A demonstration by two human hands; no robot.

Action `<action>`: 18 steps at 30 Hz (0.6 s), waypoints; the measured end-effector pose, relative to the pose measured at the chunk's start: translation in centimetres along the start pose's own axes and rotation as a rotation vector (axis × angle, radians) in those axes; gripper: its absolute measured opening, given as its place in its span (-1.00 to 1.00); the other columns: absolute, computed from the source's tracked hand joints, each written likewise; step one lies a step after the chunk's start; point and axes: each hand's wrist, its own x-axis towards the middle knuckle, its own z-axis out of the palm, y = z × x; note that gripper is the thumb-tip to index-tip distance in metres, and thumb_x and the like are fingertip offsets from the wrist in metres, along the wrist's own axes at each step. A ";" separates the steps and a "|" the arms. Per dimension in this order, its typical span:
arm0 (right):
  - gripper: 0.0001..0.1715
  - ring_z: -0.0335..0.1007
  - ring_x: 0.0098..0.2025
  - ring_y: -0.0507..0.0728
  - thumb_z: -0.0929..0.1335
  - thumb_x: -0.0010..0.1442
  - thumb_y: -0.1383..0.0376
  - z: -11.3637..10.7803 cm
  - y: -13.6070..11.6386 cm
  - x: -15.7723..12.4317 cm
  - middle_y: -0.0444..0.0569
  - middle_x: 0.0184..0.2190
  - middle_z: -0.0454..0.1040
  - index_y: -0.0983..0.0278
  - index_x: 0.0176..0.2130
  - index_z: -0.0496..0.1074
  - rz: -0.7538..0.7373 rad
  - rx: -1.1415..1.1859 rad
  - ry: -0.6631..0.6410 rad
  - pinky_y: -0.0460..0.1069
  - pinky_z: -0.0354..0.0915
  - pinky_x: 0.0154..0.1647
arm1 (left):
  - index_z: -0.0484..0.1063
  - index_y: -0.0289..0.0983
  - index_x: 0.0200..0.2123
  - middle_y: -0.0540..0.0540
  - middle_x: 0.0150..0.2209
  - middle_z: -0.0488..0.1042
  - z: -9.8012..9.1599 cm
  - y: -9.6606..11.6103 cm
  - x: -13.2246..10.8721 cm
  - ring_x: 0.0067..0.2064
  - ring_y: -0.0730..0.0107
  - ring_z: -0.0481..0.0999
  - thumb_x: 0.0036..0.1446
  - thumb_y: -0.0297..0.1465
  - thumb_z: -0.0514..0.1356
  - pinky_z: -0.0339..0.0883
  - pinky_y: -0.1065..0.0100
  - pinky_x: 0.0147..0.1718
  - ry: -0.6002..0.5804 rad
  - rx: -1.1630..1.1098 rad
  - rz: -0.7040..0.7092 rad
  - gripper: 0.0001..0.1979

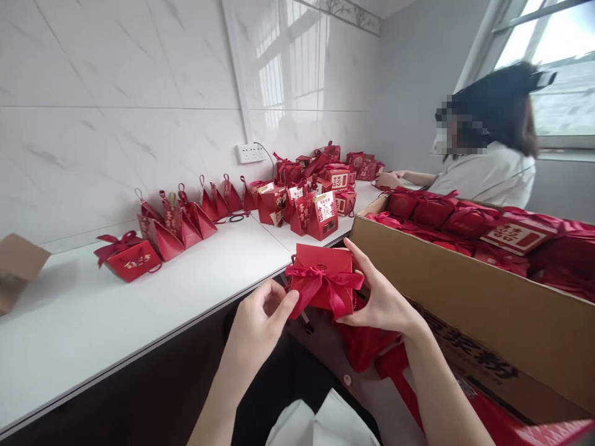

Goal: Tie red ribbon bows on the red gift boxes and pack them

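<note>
I hold a red gift box (321, 267) tied with a red ribbon bow (325, 284) in front of me, just off the white counter's edge. My right hand (379, 297) grips its right side, fingers wrapped behind and thumb under the bow. My left hand (260, 319) pinches the left end of the ribbon between thumb and fingers. Below the box hang more red pieces (367, 350).
A white counter (116, 316) carries several red gift boxes (127, 257) and pouches (186, 220) along the tiled wall. A large cardboard carton (474, 303) full of red boxes stands at my right. Another person (488, 161) works at the far end. A cardboard flap (16, 266) lies left.
</note>
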 end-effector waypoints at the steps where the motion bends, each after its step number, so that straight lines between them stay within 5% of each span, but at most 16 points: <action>1: 0.35 0.10 0.25 0.32 0.54 -0.19 0.21 -0.3 0.2 -0.2 0.08 0.24 0.14 0.11 0.34 -0.24 0.011 0.007 0.014 0.20 0.09 0.24 | 0.27 -0.25 -0.51 0.06 -0.56 0.33 0.4 -0.1 0.0 -0.48 0.46 0.33 0.10 -0.04 0.11 0.21 0.45 -0.44 -0.026 0.014 -0.003 -0.61; 6: 0.33 0.21 0.19 0.29 0.52 -0.17 0.24 -1.9 1.2 -1.3 0.11 0.24 0.15 0.13 0.34 -0.26 0.104 0.064 0.114 0.18 0.18 0.19 | 0.28 -0.24 -0.52 0.04 -0.51 0.39 1.5 -0.3 0.8 -0.44 0.41 0.37 0.12 -0.07 0.07 0.17 0.42 -0.42 -0.256 0.179 -0.048 -0.63; 11: 0.29 0.10 0.26 0.28 0.52 -0.18 0.24 -4.5 2.4 -3.3 0.04 0.28 0.07 0.05 0.33 -0.20 0.251 -0.111 0.235 0.19 0.16 0.21 | 0.37 -0.21 -0.44 -0.01 -0.41 0.50 2.3 -0.6 2.1 -0.35 0.31 0.48 0.14 -0.17 0.04 0.19 0.39 -0.36 -0.466 0.412 -0.049 -0.73; 18: 0.18 0.13 0.24 0.34 0.49 -0.15 0.21 -12.2 3.5 -8.9 0.06 0.25 0.14 0.06 0.31 -0.11 0.377 -0.403 0.499 0.22 0.21 0.16 | 0.46 -0.16 -0.18 -0.08 -0.21 0.53 6.6 -4.7 4.4 -0.16 0.21 0.50 0.00 -0.28 0.14 0.29 0.33 -0.19 -0.756 0.463 -0.038 -0.72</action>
